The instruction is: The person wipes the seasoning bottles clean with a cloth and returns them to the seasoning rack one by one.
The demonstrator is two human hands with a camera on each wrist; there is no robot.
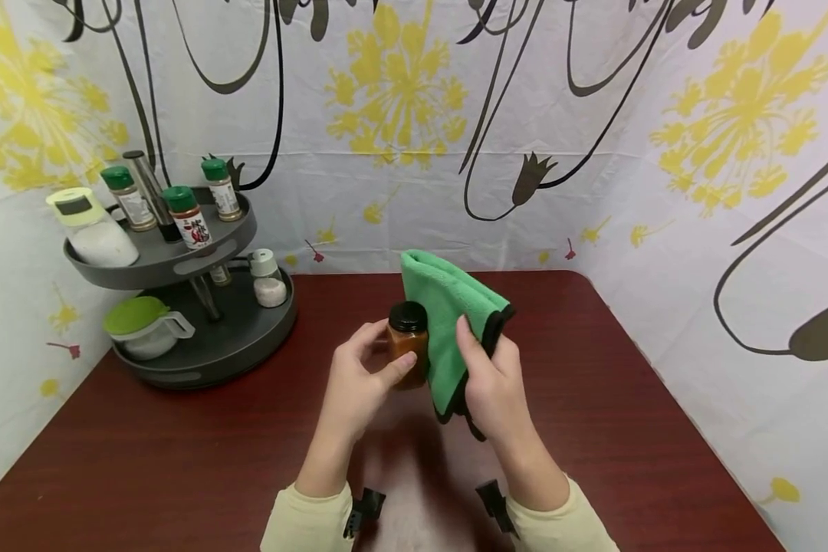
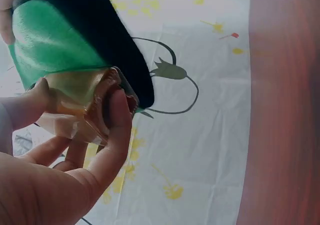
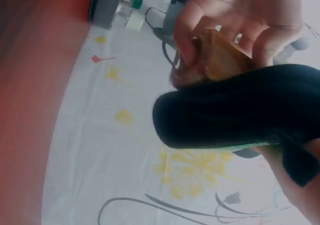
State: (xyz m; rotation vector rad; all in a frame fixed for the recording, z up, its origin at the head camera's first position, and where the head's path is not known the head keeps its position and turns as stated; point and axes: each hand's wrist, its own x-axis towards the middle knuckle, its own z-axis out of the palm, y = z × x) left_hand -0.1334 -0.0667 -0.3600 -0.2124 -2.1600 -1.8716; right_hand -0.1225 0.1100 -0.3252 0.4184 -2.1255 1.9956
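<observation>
My left hand (image 1: 361, 377) grips a small spice jar (image 1: 409, 345) with a black lid and orange-brown contents, held upright above the table. In the left wrist view the fingers and thumb curl round the clear jar (image 2: 75, 102), one finger at its base. My right hand (image 1: 494, 383) holds a folded green cloth (image 1: 441, 322) with black edging, thumb on the near face. The cloth lies against the jar's right side. From the right wrist, the cloth's dark edge (image 3: 235, 110) hides most of the right hand, and the jar (image 3: 220, 57) shows beyond it.
A grey two-tier turntable rack (image 1: 207, 360) stands at the back left of the dark red table (image 1: 593, 429). It carries several green-capped shakers, a white-bodied container (image 1: 96, 230), a salt shaker (image 1: 267, 277) and a green-lidded pot (image 1: 145, 326). A patterned curtain (image 1: 400, 215) hangs behind.
</observation>
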